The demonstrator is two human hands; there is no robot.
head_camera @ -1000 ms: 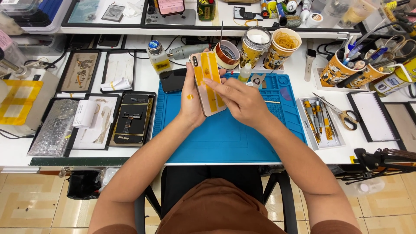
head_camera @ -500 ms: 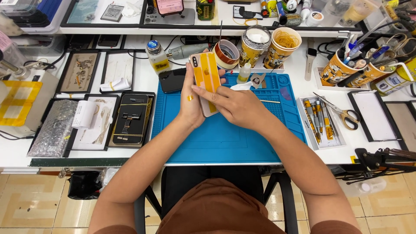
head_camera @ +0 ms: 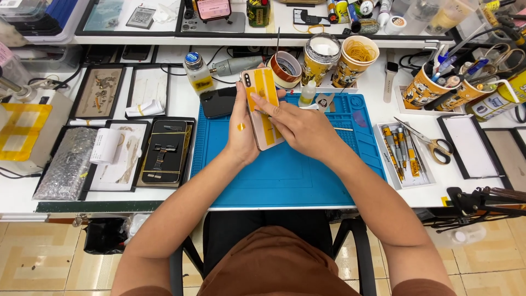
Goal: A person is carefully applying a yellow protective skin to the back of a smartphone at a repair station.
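- The smartphone (head_camera: 263, 107) is held back-up above the far edge of the blue work mat (head_camera: 285, 170), tilted so its camera end points away from the person.
- Its back is pale, almost white, with a dark camera block in the upper left corner; wide strips of yellow tape run lengthwise over most of the panel, leaving a pale margin along the lower right edge.
- The left hand (head_camera: 241, 131) cradles the phone from its left side, its grip closed on the phone's edge, thumb along the near side; a small scrap of yellow tape sticks to the back of this hand.
- The right hand (head_camera: 301, 129) lies across the lower right part of the phone, fingers (head_camera: 263, 104) stretched flat onto the taped back and pressing there; its grip is on the phone too, covering the bottom end.
- A dark second phone (head_camera: 218, 101) lies flat at the mat's far left corner, just beside the left hand.
- A roll of brown tape (head_camera: 286, 68) stands just behind the held phone, with two patterned paper cups (head_camera: 339, 60) to its right.
- A tray of screwdrivers (head_camera: 402, 153) and scissors (head_camera: 430, 143) sits on the white worktop (head_camera: 438, 189) right of the mat.
- A black tray with a dismantled handset (head_camera: 164, 151) lies left of the mat.
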